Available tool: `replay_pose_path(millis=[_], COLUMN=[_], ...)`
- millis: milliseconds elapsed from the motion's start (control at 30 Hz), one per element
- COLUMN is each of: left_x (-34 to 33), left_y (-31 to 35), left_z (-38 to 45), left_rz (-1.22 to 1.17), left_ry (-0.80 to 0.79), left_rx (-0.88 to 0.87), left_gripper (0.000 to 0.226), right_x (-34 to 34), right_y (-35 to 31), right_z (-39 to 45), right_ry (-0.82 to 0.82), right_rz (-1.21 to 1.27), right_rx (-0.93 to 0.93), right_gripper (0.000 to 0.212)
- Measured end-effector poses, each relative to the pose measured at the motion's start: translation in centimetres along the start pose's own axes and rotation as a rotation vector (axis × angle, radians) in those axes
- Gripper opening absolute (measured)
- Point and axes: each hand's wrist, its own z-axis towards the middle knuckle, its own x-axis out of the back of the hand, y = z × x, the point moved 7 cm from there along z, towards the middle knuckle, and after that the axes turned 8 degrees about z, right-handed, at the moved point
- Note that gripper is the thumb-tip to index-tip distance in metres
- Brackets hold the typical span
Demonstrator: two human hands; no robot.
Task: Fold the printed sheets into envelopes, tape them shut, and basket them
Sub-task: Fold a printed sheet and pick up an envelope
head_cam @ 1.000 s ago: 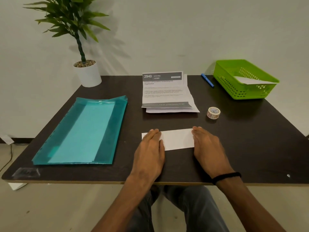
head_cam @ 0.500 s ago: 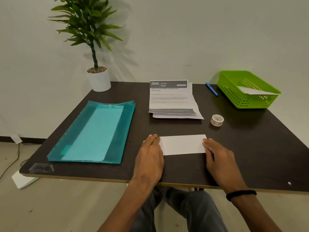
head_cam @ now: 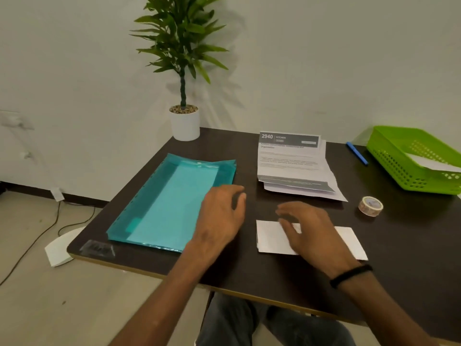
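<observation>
The folded sheet [head_cam: 272, 237] lies flat on the dark table [head_cam: 399, 258], nearest the person, and serves as the reference for everything else. The right hand [head_cam: 309, 228] hovers over or rests on its middle with fingers spread and loose, gripping nothing; whether the palm actually touches the paper cannot be told. Just left of the sheet, the left hand [head_cam: 222, 213] hangs above the table edge of the teal folder [head_cam: 172, 201], fingers relaxed and slightly curled, holding nothing.

With neither hand pressing the creases, the folded sheet may spring open or slide, and tape applied then would likely seal it crooked. The tape roll [head_cam: 370, 206] sits beyond the sheet's right end, so a reach across could drag the paper along.

Behind the sheet lies the stack of printed sheets [head_cam: 291, 163], partly creased. Farther back right, past a blue pen [head_cam: 356, 153], the green basket [head_cam: 389, 156] holds what looks like one white envelope [head_cam: 434, 163]. The teal folder seems to hold nothing. A potted plant [head_cam: 184, 121] stands at the far left corner.
</observation>
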Motion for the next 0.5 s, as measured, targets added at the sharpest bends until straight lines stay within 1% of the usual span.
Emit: replay_pose_path(millis=[100,167,333,433,500], left_x=[0.6,0.5,-1.3,-2.5,-3.0], left_y=[-4.2,-6.5,-10.2,-11.6,-12.1], left_z=[3.6,6.0,9.7,9.4,9.1], left_rz=[0.122,0.219,0.350,0.306,0.277], left_ry=[0.030,0.023,-0.048,0.010,0.039], left_rx=[0.077,0.109,0.151,0.141,0.141], left_gripper=[0.031,0.031,0.030,0.030,0.037], right_x=[-3.0,-5.1,-10.4,-12.5,-13.0], right_y=[-3.3,-5.1,-7.0,-6.8,-6.8], right_z=[4.4,7.6,14.9,17.9,19.4], right_ry=[-0.062,-0.124,-0.297,-0.336,-0.322], right_rz=[-0.012,-0.011,-0.151,-0.290,-0.314], right_rx=[0.188,0.229,0.179,0.194,0.217], right_gripper=[0.022,0.018,0.020,0.010,0.011])
